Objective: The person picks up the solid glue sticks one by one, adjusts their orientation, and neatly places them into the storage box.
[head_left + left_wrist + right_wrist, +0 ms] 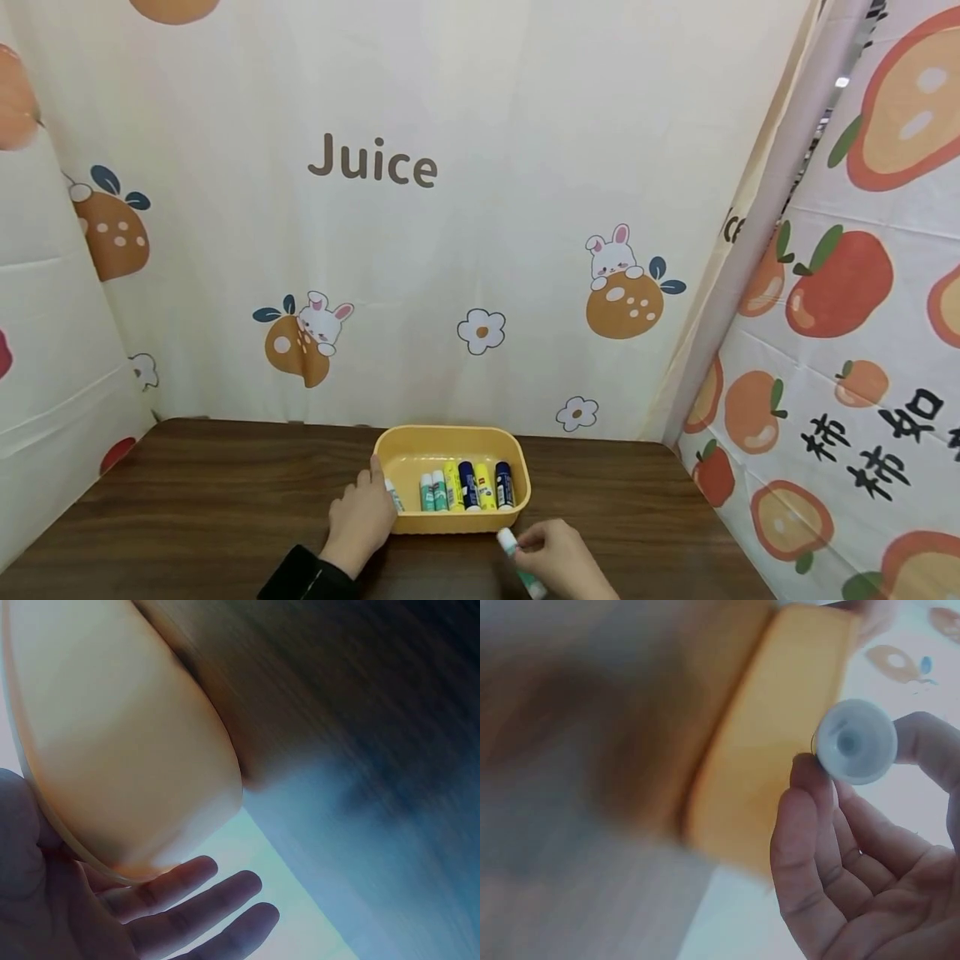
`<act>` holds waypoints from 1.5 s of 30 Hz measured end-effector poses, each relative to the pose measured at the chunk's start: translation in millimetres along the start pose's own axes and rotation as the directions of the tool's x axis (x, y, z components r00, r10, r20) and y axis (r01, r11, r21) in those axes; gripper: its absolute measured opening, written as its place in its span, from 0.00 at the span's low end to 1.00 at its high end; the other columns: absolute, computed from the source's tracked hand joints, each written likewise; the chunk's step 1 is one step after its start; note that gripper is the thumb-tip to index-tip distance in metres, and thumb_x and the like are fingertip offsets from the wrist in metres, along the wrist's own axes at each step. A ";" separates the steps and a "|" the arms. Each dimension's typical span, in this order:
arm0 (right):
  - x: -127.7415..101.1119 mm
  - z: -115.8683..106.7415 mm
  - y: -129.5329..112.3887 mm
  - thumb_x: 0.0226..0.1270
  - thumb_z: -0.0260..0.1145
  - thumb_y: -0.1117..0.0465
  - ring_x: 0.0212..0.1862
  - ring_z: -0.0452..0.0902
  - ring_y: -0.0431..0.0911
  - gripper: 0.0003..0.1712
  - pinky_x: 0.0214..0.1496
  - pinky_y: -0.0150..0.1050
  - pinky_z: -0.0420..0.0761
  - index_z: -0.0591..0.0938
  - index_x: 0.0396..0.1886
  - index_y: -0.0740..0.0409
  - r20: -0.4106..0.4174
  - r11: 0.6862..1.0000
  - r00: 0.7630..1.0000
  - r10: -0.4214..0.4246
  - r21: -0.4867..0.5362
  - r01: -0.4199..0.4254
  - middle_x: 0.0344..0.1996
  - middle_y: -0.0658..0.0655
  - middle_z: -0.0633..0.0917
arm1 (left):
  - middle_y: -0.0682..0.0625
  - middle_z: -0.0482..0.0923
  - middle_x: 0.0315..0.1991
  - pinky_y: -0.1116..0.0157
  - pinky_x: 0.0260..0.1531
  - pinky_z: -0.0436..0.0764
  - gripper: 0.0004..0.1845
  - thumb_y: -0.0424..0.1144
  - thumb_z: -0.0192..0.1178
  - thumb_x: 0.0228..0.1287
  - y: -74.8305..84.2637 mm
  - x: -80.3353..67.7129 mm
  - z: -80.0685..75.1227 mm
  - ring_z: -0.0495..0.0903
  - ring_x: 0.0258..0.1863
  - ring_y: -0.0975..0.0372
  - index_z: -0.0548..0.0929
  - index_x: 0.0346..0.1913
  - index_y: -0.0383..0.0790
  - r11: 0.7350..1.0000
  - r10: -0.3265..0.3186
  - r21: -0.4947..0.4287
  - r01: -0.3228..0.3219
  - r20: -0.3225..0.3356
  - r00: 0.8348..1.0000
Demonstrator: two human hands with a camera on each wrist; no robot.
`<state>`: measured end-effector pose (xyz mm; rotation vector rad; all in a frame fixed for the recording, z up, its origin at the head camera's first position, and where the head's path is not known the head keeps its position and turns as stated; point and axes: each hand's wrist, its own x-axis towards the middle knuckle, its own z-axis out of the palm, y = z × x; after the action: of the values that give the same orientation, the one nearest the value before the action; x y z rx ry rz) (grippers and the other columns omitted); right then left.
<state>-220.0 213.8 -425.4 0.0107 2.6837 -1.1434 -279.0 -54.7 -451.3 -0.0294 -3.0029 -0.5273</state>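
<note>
A yellow plastic bin (459, 522) stands at the back of the table with several glue sticks in it. Two are green with white caps (432, 492), two are yellow (454, 487), and two are dark blue (468, 486). Another white-capped stick (393, 495) lies by the bin's left wall, partly hidden. My left hand (363, 512) holds the bin's left rim, its other fingers (195, 915) stretched out along the outside. In front of the bin's right corner, my right hand (558, 554) pinches a green glue stick (528, 579) with a white cap, tilted, between thumb and fingers.
The dark wooden table (225, 500) runs up to a printed fabric curtain (480, 250) behind the bin. More printed fabric (810, 417) hangs at the right, and another sheet (60, 333) hangs at the left.
</note>
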 end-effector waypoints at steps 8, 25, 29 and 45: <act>31.0 14.2 -61.3 0.54 0.68 0.59 0.27 0.74 0.41 0.09 0.25 0.34 0.74 0.86 0.30 0.61 -0.036 0.982 0.982 -0.185 0.031 0.187 0.26 0.51 0.83 | 0.32 0.74 0.50 0.49 0.31 0.76 0.31 0.35 0.49 0.63 -1.0 0.7 -1.0 0.77 0.38 0.45 0.59 0.66 0.21 1.000 -0.001 -0.014 0.001 0.000 1.000; 90.1 72.6 -92.4 0.53 0.68 0.62 0.18 0.74 0.41 0.10 0.21 0.33 0.73 0.84 0.21 0.66 -0.167 0.964 0.953 -0.253 0.037 0.262 0.19 0.56 0.81 | 0.35 0.74 0.52 0.49 0.33 0.75 0.31 0.37 0.51 0.64 0.0 0.4 1.7 0.77 0.40 0.46 0.60 0.67 0.25 0.999 -0.017 -0.028 0.017 0.004 1.000; 94.8 87.3 -94.9 0.52 0.69 0.64 0.13 0.73 0.41 0.11 0.16 0.32 0.72 0.82 0.14 0.64 -0.153 0.983 0.972 -0.176 0.023 0.182 0.12 0.52 0.78 | 0.36 0.74 0.50 0.50 0.31 0.75 0.31 0.38 0.51 0.64 -0.5 -0.4 1.7 0.76 0.39 0.47 0.60 0.67 0.25 1.000 -0.014 -0.026 0.014 -0.011 1.000; 87.8 79.7 -94.5 0.55 0.66 0.56 0.15 0.63 0.39 0.15 0.17 0.32 0.61 0.77 0.13 0.54 -0.284 0.956 0.925 -0.251 -0.222 0.191 0.12 0.45 0.73 | 0.35 0.74 0.50 0.47 0.38 0.75 0.31 0.37 0.51 0.63 -0.4 2.2 3.0 0.76 0.43 0.45 0.60 0.67 0.25 1.000 -0.030 -0.010 0.030 -0.003 1.000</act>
<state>-298.4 84.0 -429.9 -0.1634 3.1346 -1.0088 -281.5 -54.1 -454.0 0.0152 -3.0017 -0.5446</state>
